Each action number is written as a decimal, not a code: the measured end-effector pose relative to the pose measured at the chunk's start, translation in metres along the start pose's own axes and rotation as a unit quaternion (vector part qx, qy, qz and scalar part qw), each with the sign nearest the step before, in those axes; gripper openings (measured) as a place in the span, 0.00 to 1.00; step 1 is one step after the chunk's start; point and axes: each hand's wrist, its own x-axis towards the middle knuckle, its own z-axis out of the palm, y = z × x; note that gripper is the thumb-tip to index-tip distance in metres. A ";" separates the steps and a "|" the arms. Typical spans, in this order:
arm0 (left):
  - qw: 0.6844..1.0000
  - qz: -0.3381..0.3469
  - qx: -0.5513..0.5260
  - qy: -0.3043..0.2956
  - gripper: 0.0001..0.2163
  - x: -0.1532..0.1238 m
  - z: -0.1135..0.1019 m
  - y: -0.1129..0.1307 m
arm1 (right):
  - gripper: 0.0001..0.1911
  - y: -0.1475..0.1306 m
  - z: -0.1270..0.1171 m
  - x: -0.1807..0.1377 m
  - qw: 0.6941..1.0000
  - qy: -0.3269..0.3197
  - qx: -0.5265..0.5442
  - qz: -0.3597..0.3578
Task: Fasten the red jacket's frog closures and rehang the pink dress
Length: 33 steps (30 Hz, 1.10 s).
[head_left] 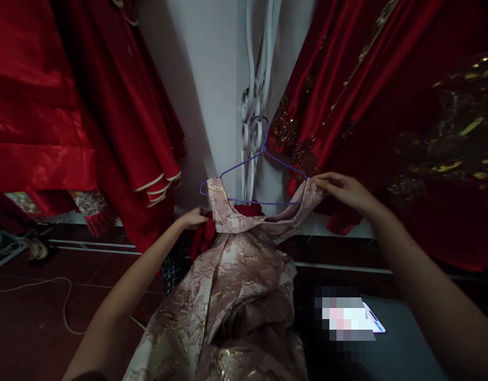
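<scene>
A pink floral brocade dress (244,254) with gold threads hangs in front of me on a thin purple hanger (244,160). Both of its shoulder straps are over the hanger's arms. My right hand (349,193) pinches the right strap near the hanger's end. At the dress's left armhole is my left hand (193,217), its fingers closed at the edge of the cloth. The hanger's hook is up by a white scrolled metal stand (252,137). Folds of the skirt spread toward me at the bottom.
Red garments (120,106) hang on the left, and red gowns with gold sequins (387,132) on the right. A lit phone (373,318) lies on a dark grey surface at lower right. A cable (67,301) and shoes (37,250) are on the floor.
</scene>
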 end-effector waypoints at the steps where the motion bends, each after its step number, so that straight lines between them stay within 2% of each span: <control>1: 0.999 0.031 -0.009 0.026 0.21 0.008 -0.007 0.008 | 0.09 -0.002 0.001 0.000 1.000 -0.001 -0.002 -0.007; 3: 0.981 0.155 -0.043 0.110 0.22 0.023 -0.023 0.030 | 0.09 -0.005 0.003 0.002 1.000 0.000 -0.015 -0.027; 4: 0.971 0.204 -0.048 0.119 0.21 0.030 -0.029 0.042 | 0.09 -0.006 0.004 0.003 0.999 0.003 -0.021 -0.037; 6: 0.963 0.255 -0.014 0.085 0.18 0.039 -0.038 0.064 | 0.09 -0.006 0.007 0.005 0.999 0.016 -0.023 -0.045; 8: 0.963 0.264 0.042 0.039 0.16 0.041 -0.040 0.081 | 0.09 -0.003 0.009 0.008 0.999 0.023 -0.020 -0.045; 11: 0.961 0.263 0.084 -0.020 0.17 0.036 -0.041 0.091 | 0.09 0.001 0.012 0.011 0.998 0.032 -0.022 -0.052; 13: 0.961 0.264 0.066 -0.042 0.18 0.031 -0.042 0.092 | 0.09 0.002 0.014 0.013 0.998 0.037 -0.016 -0.058; 15: 0.965 0.262 0.025 -0.017 0.18 0.028 -0.043 0.088 | 0.09 0.003 0.016 0.014 0.997 0.052 -0.008 -0.058; 18: 0.966 0.242 -0.034 0.091 0.17 0.028 -0.043 0.073 | 0.11 0.014 0.014 0.015 0.994 0.103 -0.012 -0.042; 20: 0.964 0.205 -0.043 0.165 0.17 0.025 -0.042 0.055 | 0.13 0.030 0.010 0.011 0.989 0.143 -0.024 -0.006; 22: 0.970 0.151 0.005 0.189 0.18 0.016 -0.039 0.032 | 0.12 0.050 0.006 -0.001 0.985 0.162 -0.035 0.045; 24: 0.978 0.108 0.086 0.158 0.18 0.000 -0.033 0.013 | 0.09 0.069 0.005 -0.019 0.988 0.123 -0.035 0.085; 25: 0.979 0.106 0.112 0.137 0.17 -0.009 -0.029 0.009 | 0.08 0.075 0.006 -0.029 0.993 0.076 -0.024 0.083; 26: 0.977 0.120 0.135 0.115 0.16 -0.018 -0.024 0.009 | 0.07 0.078 0.008 -0.039 0.998 0.003 -0.007 0.067; 27: 0.970 0.157 0.162 0.087 0.15 -0.027 -0.019 0.014 | 0.07 0.077 0.012 -0.049 0.996 -0.081 0.006 0.047; 29: 0.940 0.262 0.212 0.051 0.15 -0.037 -0.006 0.037 | 0.10 0.065 0.020 -0.063 0.986 -0.167 0.007 0.003; 30: 0.918 0.319 0.229 0.052 0.15 -0.038 0.002 0.052 | 0.12 0.053 0.024 -0.066 0.984 -0.176 -0.009 -0.021; 33: 0.847 0.452 0.279 0.033 0.14 -0.026 0.031 0.096 | 0.13 0.014 0.032 -0.058 0.985 -0.101 -0.098 -0.098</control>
